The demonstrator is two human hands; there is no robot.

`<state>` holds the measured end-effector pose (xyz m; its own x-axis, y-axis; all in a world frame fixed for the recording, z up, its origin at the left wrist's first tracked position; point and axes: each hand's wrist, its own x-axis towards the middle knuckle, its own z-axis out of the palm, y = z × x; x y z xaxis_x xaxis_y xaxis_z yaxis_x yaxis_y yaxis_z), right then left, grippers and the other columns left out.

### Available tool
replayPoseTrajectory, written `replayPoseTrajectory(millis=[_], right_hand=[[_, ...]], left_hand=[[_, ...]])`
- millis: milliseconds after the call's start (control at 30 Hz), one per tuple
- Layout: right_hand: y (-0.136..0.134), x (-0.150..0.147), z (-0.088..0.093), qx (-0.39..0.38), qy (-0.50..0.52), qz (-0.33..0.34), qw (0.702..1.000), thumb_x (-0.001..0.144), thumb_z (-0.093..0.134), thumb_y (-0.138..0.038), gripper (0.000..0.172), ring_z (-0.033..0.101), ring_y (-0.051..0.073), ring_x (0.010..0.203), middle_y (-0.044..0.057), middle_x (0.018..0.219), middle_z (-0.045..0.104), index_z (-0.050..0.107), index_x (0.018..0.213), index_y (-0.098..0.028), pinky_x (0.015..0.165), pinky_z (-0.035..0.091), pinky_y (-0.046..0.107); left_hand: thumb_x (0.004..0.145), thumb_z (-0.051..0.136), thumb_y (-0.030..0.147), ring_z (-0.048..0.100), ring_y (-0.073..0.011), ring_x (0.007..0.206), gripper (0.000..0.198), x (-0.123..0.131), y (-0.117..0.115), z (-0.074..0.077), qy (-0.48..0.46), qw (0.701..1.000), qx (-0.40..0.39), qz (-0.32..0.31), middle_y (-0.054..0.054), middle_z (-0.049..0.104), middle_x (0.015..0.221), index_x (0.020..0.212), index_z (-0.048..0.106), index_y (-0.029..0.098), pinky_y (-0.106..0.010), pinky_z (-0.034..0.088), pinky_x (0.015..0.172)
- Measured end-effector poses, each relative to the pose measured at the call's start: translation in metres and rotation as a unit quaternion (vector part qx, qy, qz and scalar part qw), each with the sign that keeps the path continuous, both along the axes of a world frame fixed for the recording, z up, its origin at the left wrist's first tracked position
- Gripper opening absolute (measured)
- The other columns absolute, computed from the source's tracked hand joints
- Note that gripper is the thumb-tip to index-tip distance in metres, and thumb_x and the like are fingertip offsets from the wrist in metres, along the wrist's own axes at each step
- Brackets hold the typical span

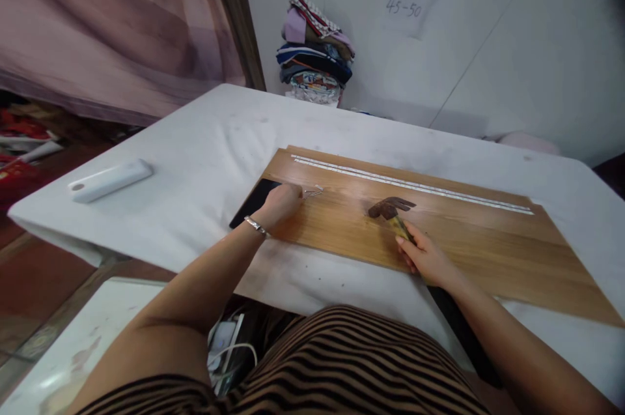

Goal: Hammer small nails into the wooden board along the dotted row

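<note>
A claw hammer [389, 208] with a rusty brown head and a yellow and black handle is gripped in my right hand [426, 255]. Its head hovers over, or rests on, the middle of a brown wood-grain board [488, 245]; I cannot tell which. My left hand [286, 199] is closed above the board's left part. At its fingertips are thin silvery metal pieces [314, 191], too small to name. Beneath that wrist lies a flat black rectangular thing [254, 202]. Two long pale strips [415, 185] run along the board's far side.
The board lies on a white-covered table [195, 135]. A white oblong object with a hole [112, 179] sits at the table's left. Folded clothes [316, 53] are stacked by the wall behind. A pink curtain [122, 17] hangs at the left, and a white surface [122, 301] stands lower down.
</note>
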<state>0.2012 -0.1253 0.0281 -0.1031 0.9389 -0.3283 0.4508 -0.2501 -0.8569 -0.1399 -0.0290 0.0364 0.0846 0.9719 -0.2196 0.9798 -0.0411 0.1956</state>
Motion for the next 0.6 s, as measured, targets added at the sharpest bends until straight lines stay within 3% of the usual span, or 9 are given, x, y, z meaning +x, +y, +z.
replayPoseTrajectory(millis=[300,600], right_hand=[[-0.0015,0.002,-0.0005,0.003,0.013,-0.006,1.0,0.083,0.058,-0.047,0.061,0.044,0.011,0.042,-0.007,0.063,0.051,0.047,0.137,-0.021,0.038,0.035,0.024],[-0.0019,0.0022,0.0031,0.0,0.007,-0.037,0.999,0.079,0.059,-0.049,0.065,0.044,0.01,0.042,-0.007,0.063,0.051,0.049,0.137,-0.021,0.037,0.036,0.023]], left_hand=[[0.082,0.048,0.014,0.071,-0.0267,0.094,0.028,0.0042,-0.0022,0.0048,0.022,0.999,-0.01,-0.027,-0.017,0.075,0.098,0.092,0.074,0.014,-0.03,0.051,0.077],[0.084,0.049,0.017,0.069,-0.0233,0.092,0.027,-0.0017,-0.0089,-0.0031,-0.021,0.998,0.028,-0.052,-0.012,0.074,0.103,0.095,0.073,0.016,-0.028,0.05,0.077]])
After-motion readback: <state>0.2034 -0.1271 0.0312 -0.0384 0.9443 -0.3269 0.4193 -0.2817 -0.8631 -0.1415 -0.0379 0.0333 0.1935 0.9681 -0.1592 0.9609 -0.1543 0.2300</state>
